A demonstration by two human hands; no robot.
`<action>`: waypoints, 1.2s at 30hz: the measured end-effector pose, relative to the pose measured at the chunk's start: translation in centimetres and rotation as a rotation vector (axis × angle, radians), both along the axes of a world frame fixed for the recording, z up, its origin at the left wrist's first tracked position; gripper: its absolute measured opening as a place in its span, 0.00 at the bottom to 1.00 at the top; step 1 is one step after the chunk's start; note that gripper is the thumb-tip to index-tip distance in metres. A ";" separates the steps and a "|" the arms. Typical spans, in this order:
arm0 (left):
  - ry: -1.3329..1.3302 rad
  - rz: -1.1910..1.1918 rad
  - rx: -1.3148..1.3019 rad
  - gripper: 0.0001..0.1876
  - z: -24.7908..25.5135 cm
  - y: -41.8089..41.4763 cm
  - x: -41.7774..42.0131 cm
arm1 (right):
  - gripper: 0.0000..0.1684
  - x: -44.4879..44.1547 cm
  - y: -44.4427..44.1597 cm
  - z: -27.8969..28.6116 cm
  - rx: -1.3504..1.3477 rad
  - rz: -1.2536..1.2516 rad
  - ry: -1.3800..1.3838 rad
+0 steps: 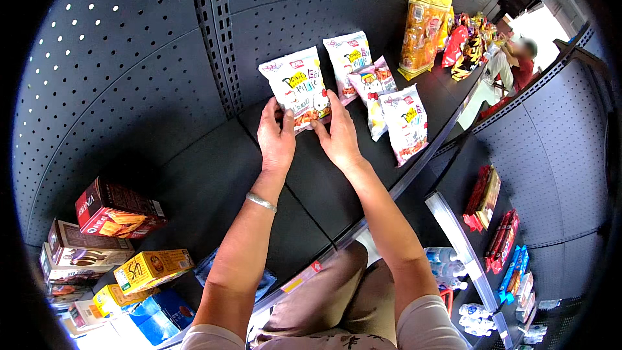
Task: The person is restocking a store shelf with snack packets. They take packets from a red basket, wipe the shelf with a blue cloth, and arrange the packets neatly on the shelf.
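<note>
A white snack bag [297,82] with a cartoon cat print is gripped low on both sides, upright above the dark shelf [311,175]. My left hand [276,133] holds its left lower edge, and a silver bangle circles that wrist. On the right lower edge my right hand [337,131] has its thumb in front and its fingers along the side. Just right of it are three similar bags: one standing at the back [346,53], a tilted one [373,90], and one nearest the shelf front [406,124]. Whether the held bag touches the shelf is hard to tell.
Perforated metal panels [146,58] back the shelf. Boxed snacks [121,209] stand at the left. Farther right are a tall yellow multipack [425,29] and more bags [469,48]. A person [520,65] sits beyond. Across the aisle, another shelf carries packaged snacks [503,240] and water bottles [444,267].
</note>
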State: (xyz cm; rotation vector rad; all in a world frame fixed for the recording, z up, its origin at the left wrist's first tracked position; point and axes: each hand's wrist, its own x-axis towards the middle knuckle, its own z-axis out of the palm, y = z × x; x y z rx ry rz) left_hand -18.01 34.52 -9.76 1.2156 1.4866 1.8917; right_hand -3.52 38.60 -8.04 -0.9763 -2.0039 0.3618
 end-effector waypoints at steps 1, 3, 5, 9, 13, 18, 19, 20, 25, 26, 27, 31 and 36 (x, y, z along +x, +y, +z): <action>0.008 -0.007 0.004 0.21 -0.2 0.2 -0.1 | 0.44 -0.1 -0.1 0.2 -0.028 -0.006 0.009; 0.016 -0.028 0.026 0.22 -0.5 0.3 -0.1 | 0.45 -0.1 -0.2 0.5 -0.080 -0.024 0.026; 0.019 -0.055 0.061 0.23 -0.5 0.4 0.3 | 0.45 0.0 0.1 0.3 -0.053 -0.045 0.022; 0.181 -0.025 -0.027 0.27 -0.4 0.2 0.0 | 0.46 0.4 0.6 0.3 -0.059 -0.065 0.005; 0.315 0.060 -0.023 0.28 -0.7 0.2 -0.2 | 0.45 0.3 0.6 0.3 -0.078 -0.061 0.021; 0.155 -0.034 -0.099 0.28 0.3 -0.3 0.4 | 0.45 0.8 0.9 0.0 -0.135 -0.019 0.052; 0.136 -0.049 -0.098 0.28 0.3 -0.2 0.4 | 0.45 0.8 1.0 0.0 -0.120 -0.012 0.057; 0.116 -0.064 -0.096 0.29 0.4 -0.1 0.4 | 0.45 0.8 1.1 0.1 -0.104 -0.006 0.061; -0.013 -0.037 -0.028 0.28 -0.8 0.2 0.5 | 0.45 0.7 1.2 0.6 -0.059 0.035 0.091; -0.023 -0.029 -0.009 0.28 -1.0 0.2 0.5 | 0.45 0.6 1.1 0.7 -0.059 0.045 0.096; -0.036 -0.029 0.012 0.27 -0.8 0.3 0.7 | 0.44 0.7 1.2 0.8 -0.057 0.047 0.100; 0.133 0.068 -0.041 0.22 1.0 -0.6 0.8 | 0.44 0.9 1.6 0.2 -0.007 0.046 0.096; 0.446 0.098 0.076 0.24 2.8 -1.7 1.4 | 0.43 0.6 1.5 0.2 -0.028 0.027 0.095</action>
